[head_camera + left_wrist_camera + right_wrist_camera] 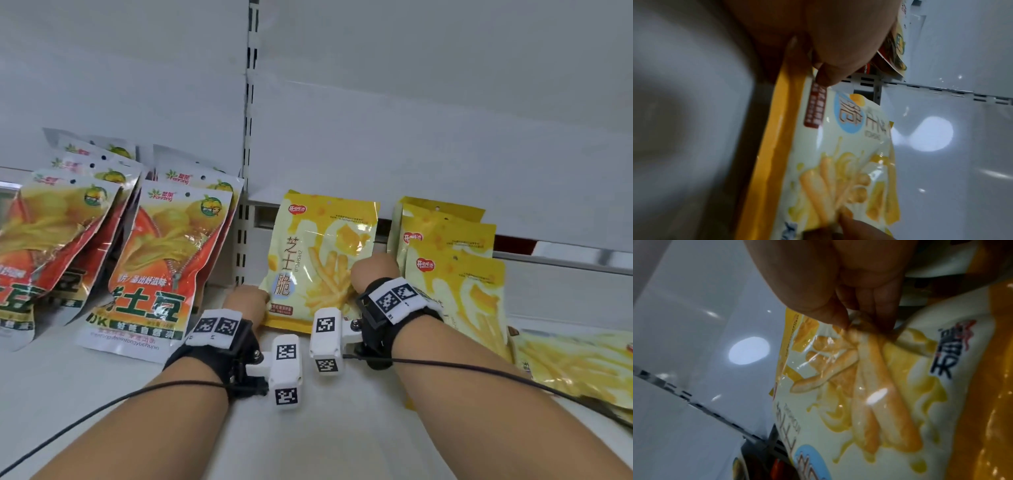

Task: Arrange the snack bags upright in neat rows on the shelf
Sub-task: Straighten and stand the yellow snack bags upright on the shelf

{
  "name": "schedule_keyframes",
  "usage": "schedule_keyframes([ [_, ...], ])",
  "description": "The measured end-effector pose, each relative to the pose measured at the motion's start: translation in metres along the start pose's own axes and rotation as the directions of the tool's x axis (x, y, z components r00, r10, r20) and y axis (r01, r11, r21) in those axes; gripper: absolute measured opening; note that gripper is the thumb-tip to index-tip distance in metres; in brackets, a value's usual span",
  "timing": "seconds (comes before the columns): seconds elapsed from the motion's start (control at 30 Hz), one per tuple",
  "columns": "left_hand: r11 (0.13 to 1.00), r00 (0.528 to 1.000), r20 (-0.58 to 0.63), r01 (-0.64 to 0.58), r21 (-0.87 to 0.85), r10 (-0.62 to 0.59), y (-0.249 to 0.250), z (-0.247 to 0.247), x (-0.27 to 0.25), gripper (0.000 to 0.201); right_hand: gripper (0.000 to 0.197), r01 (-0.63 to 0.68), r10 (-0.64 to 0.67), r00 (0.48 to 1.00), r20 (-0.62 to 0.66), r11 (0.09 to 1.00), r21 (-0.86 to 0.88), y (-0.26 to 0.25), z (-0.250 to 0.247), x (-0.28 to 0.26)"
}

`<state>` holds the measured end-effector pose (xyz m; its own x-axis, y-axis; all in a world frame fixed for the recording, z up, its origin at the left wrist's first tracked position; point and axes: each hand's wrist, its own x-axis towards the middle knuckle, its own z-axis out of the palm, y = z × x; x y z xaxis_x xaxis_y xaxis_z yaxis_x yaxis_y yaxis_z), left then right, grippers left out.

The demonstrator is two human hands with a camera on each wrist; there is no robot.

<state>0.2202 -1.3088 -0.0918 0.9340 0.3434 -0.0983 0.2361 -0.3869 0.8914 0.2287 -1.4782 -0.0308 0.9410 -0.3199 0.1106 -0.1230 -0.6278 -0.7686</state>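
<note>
A yellow cheese-stick snack bag (pixel 318 253) (pixel 838 154) (pixel 869 386) stands nearly upright on the white shelf (pixel 308 428), leaning toward the back wall. My left hand (pixel 248 299) (pixel 824 76) pinches its lower left corner. My right hand (pixel 371 270) (pixel 863 321) pinches its lower right side, with fingertips (pixel 840 321) gathering the film. To the right, three more yellow bags (pixel 455 260) stand in a row. Orange potato-chip bags (pixel 164 263) lean in rows on the left.
More yellow bags (pixel 575 370) lie flat at the right of the shelf. A slotted metal upright (pixel 248 171) divides the two bays. The shelf above (pixel 445 137) hangs low over the bags. Cables run from both wrist cameras.
</note>
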Motion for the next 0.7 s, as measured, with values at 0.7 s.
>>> schedule_keyframes([
  [0.7,0.963,0.998,0.016,-0.060,-0.264,0.067,-0.014,0.002,0.007,0.019,0.033,-0.098,0.125,0.989,-0.079,0.954,0.282,0.005,0.022,0.014],
])
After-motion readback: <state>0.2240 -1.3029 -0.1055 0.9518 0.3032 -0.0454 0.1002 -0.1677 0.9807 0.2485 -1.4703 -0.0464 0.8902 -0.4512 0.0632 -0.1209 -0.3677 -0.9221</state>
